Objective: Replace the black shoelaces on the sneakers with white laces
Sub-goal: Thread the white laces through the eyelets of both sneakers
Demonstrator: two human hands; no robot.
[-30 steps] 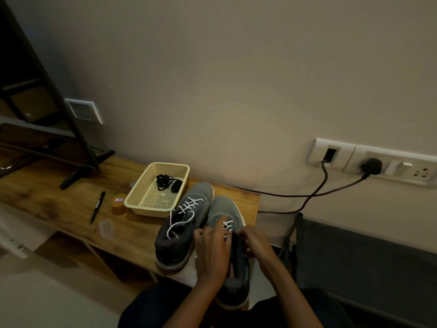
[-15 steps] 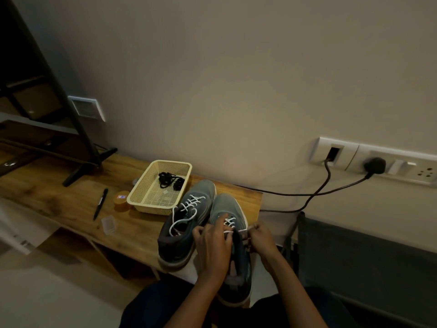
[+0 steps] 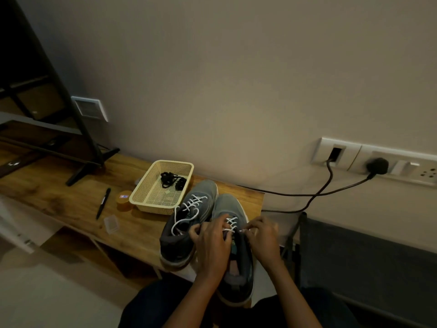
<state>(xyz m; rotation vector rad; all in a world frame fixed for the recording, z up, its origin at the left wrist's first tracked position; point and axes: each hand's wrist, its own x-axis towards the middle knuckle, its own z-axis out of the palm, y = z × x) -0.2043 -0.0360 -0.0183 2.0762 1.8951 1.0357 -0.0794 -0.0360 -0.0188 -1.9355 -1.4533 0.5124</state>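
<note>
Wooden bench (image 3: 59, 200) by the wall (image 3: 236, 79) bears both sneakers (image 3: 186, 223), touching; black laces (image 3: 170, 179) lie in the basket (image 3: 143, 201) beside them. Your left hand (image 3: 212, 245) curls round the tongue of the right sneaker (image 3: 238, 278), and your right hand (image 3: 264, 237) pinches its white lace (image 3: 231, 224).

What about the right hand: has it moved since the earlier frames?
Yes. The right hand has drawn slightly rightward, away from the eyelet row of the near sneaker, pinching the white lace.

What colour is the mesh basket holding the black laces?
Pale yellow; the basket shows clearly in the head view.
</note>
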